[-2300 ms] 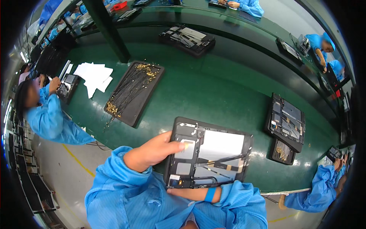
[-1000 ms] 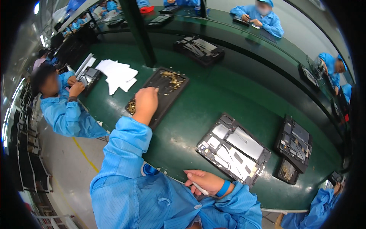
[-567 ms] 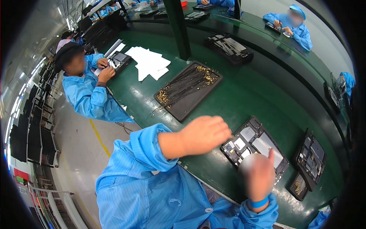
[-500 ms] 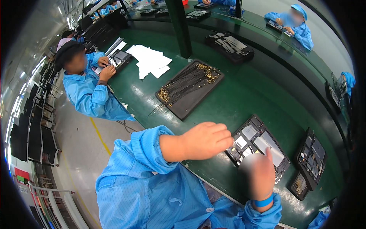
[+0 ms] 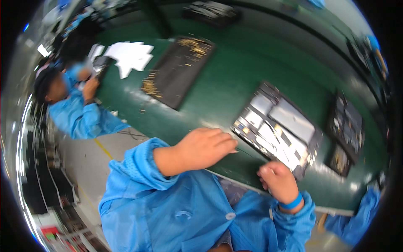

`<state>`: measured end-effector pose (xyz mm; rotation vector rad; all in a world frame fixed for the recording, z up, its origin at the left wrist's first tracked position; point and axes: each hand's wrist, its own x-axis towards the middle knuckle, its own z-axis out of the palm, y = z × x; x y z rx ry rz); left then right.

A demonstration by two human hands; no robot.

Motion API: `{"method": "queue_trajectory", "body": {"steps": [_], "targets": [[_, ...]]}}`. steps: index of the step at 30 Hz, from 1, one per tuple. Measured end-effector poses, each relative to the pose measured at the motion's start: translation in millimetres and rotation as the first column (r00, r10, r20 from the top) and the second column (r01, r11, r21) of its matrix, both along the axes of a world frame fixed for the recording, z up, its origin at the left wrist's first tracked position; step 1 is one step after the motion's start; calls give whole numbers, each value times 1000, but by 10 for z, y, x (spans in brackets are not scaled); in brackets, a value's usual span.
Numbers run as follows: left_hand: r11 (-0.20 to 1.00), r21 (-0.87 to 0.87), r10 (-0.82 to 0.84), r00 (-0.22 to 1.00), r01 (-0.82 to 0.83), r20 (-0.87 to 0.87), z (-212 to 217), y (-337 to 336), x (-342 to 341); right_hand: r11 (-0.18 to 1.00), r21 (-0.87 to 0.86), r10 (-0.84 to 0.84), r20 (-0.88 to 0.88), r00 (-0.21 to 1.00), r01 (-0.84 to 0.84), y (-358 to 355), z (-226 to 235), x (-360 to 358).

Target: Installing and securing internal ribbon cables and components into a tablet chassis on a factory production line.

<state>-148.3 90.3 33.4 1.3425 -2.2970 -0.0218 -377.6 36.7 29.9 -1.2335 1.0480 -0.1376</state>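
Note:
An opened flat device (image 5: pixel 280 126) lies on the green table (image 5: pixel 226 90), its circuit boards and silver panels exposed. My left hand (image 5: pixel 203 147) hovers at the table's near edge, just left of the device. Its fingers are pinched together, and blur hides whether anything small sits between them. My right hand (image 5: pixel 277 181), with a blue wristband, is curled into a fist at the device's near corner. Nothing shows in that fist. Farther left, out of reach of either hand, lies a black tray (image 5: pixel 180 69) strewn with small gold parts.
A co-worker in blue (image 5: pixel 73 107) sits at the table's left end beside white sheets (image 5: pixel 128 56). Two more dark opened devices (image 5: pixel 346 126) (image 5: pixel 338 160) lie at the right. Another dark tray (image 5: pixel 212 9) sits on the far belt.
My view has swung and moved closer to the table. My left hand has dropped from mid-air to the table edge by the device. My right hand has come down from raised to a fist.

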Motion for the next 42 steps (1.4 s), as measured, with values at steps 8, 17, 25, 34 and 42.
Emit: {"method": "queue_trajectory", "body": {"steps": [8,17,25,34,42], "targets": [[982,42,-171,960,185,-223,-209,-77,-387,929,368,-30,185,982,-41,35,-127,-13],[995,49,87,989,-82,-120,-369,-301,-485,749,242,-655,410,635,616,-161,-19,146],[986,119,129,984,-114,-124,-355,-283,-466,572,-424,-451,552,701,702,-102,-310,351],[980,156,140,983,-121,-116,-346,-286,-455,537,-583,-311,534,786,609,-89,-482,352],[974,193,134,987,-116,-83,-342,-268,-451,577,-589,-311,482,819,566,-110,-266,381]]}}
